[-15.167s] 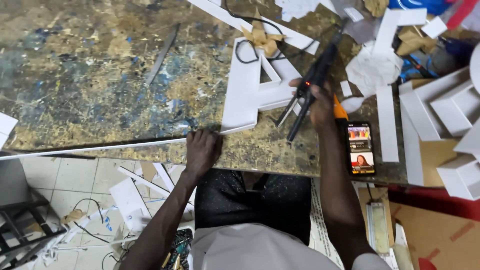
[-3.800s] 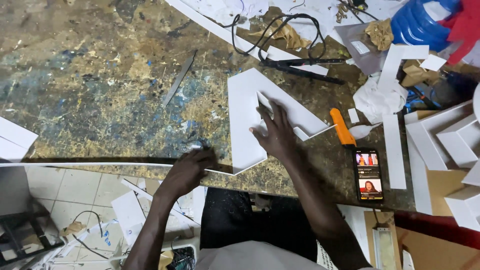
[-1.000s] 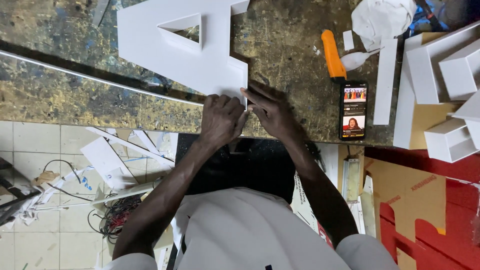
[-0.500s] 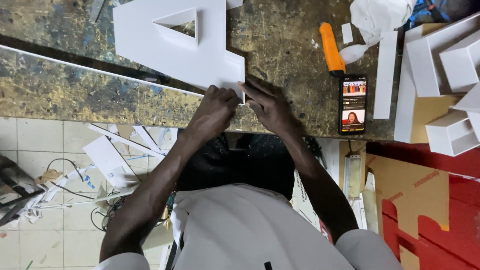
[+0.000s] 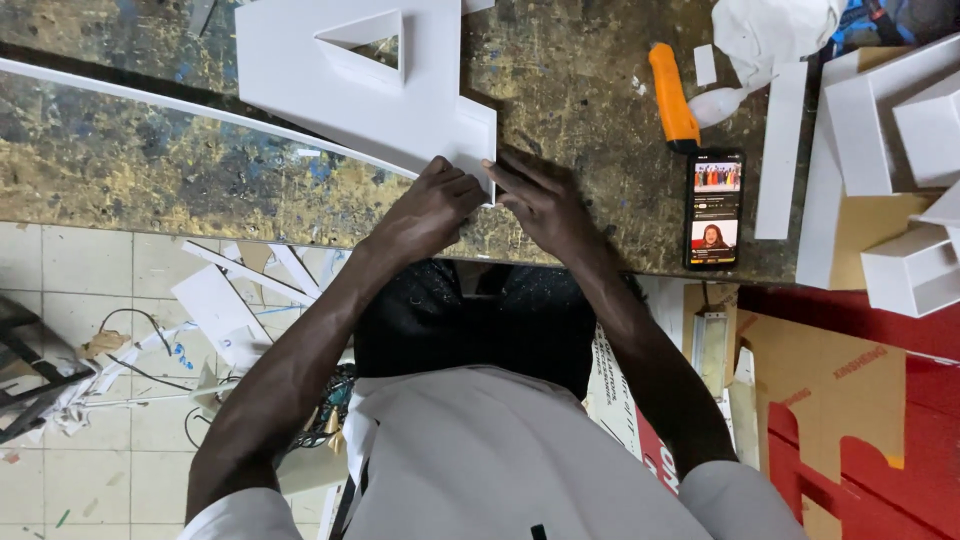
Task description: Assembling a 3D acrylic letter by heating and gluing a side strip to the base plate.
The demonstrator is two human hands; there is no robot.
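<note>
Since half a second ago we are keeping both hands pinched at the near corner of the white foam shape (image 5: 370, 85); view barely shifting.

Our left hand (image 5: 435, 205) and right hand (image 5: 540, 200) are gripping the shape's lower edge from either side, fingertips (image 5: 462, 180) touching it. It is lying flat on the desk (image 5: 150, 170), its triangular cut-out facing up. An orange utility knife (image 5: 672, 95) and a phone (image 5: 714, 208) are lying to our right, near white foam strips (image 5: 780, 150).

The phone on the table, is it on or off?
On. The phone, lying flat beside the orange knife, has a lit screen with colourful pictures.
</note>
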